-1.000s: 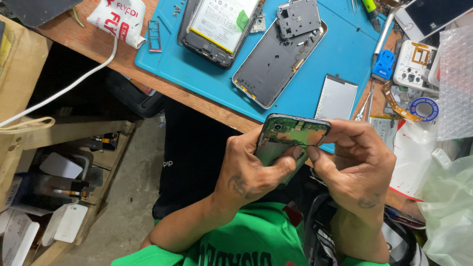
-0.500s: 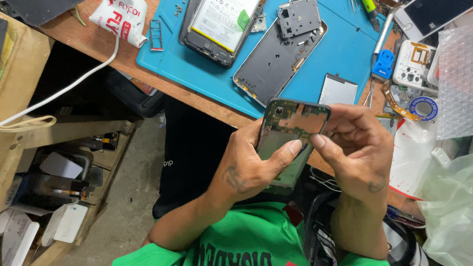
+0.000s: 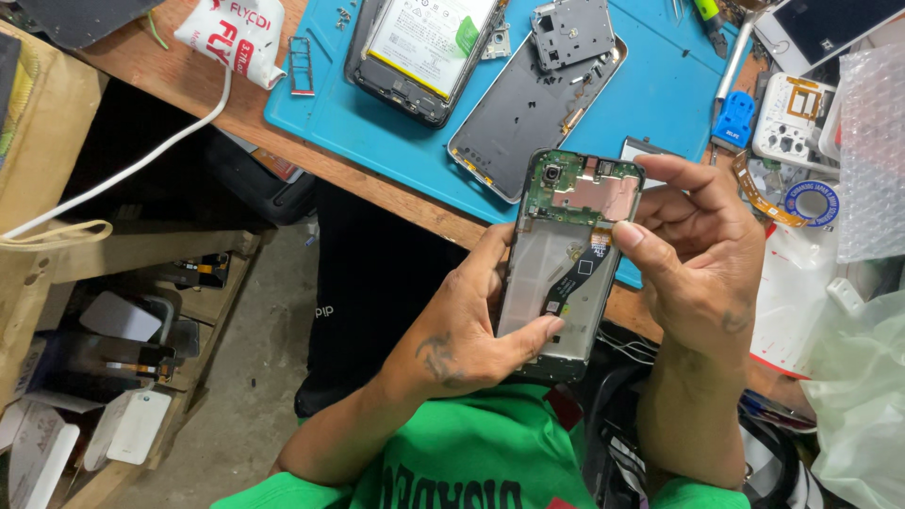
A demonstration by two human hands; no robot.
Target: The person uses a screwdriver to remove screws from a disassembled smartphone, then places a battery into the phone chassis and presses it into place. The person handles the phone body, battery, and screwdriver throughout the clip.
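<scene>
Both my hands hold an opened phone body (image 3: 564,273) upright in front of my chest, at the table's near edge. Its green circuit board, copper shield and a black flex cable face me. My left hand (image 3: 471,325) grips its lower left side, thumb lying across the bottom. My right hand (image 3: 702,254) holds the upper right edge, with thumb and forefinger at the board by the flex cable's top end.
On the blue work mat (image 3: 660,104) lie another opened phone with a battery (image 3: 419,47), a grey back cover (image 3: 528,118) and a small metal frame (image 3: 572,30). Tools, a tape roll (image 3: 811,203) and bubble wrap (image 3: 872,151) crowd the right. White cable (image 3: 123,174) hangs at left.
The phone body has been raised and tilted upright, so its inside now faces me fully. My right fingers have shifted up to its top right edge.
</scene>
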